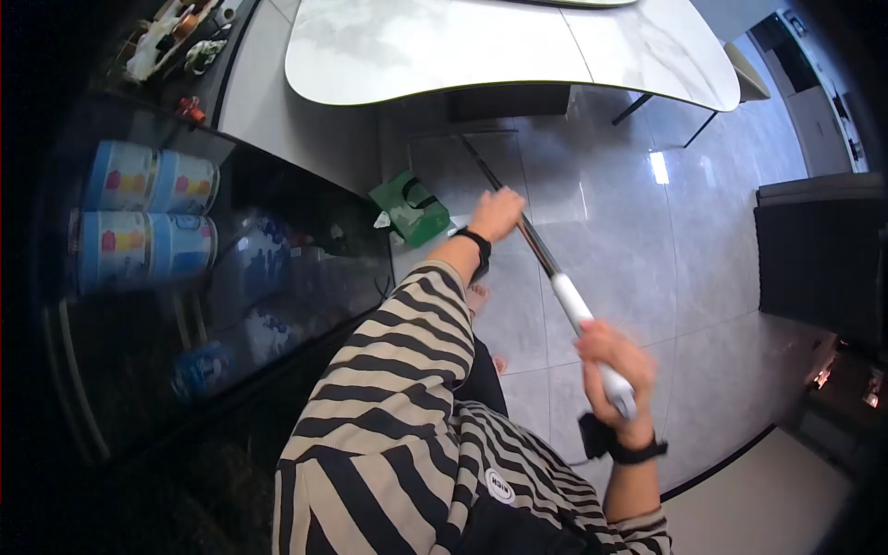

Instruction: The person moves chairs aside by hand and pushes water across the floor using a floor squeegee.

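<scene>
A long metal pole (539, 250) with a white grip slants from the lower right up toward the floor by the table. My left hand (497, 215) is closed around its dark metal shaft, about midway along. Lower down, my right hand (615, 365) wraps the white grip (573, 302) near its top end and looks slightly blurred. The pole's far end reaches the floor near the table's edge; what is fixed there is too faint to make out. A green bag or box (416, 208) with a black curved mark stands on the floor left of my left hand.
A white marble-patterned table (425, 55) spans the top, its thin dark legs (633, 109) at the right. On the left is a dark glossy cabinet (314, 213) holding several blue-and-white cans (185, 245). Black furniture (819, 259) stands at right on grey floor tiles (610, 231).
</scene>
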Demonstrator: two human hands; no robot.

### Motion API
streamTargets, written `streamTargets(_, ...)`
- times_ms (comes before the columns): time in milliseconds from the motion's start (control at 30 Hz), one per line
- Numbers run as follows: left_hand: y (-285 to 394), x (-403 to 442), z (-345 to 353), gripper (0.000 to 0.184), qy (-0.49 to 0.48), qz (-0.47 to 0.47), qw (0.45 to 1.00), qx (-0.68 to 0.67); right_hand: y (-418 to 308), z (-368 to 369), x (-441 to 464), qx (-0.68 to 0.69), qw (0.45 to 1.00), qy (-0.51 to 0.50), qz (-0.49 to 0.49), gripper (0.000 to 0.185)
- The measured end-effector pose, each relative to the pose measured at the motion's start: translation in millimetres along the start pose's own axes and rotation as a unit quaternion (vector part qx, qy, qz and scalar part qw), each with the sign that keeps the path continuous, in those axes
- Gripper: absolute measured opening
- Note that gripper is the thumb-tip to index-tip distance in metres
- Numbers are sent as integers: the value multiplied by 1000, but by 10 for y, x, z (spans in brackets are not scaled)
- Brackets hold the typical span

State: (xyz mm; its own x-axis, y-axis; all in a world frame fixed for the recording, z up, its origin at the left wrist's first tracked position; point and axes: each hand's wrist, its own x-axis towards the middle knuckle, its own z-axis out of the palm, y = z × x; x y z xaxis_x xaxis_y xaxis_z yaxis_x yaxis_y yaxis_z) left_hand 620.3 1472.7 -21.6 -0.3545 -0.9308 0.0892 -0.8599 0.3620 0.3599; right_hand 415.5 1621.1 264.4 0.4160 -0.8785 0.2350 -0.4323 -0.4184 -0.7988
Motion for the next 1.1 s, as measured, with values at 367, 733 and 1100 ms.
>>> streamTargets(367, 2742, -1416, 59, 25, -61, 152, 967, -193, -1661, -1389, -1563, -18, 992, -14, 126, 11)
streamTargets(733, 3272, -1807, -60, 28, -155, 175, 929, -285, -1834, -1617, -2416, -21, 996, -1, 92, 15)
streamTargets(1100, 3220, -1746, -17, 25, -168, 245, 927, -227, -1482, -1496, -2791, 7, 992, 117, 49, 22)
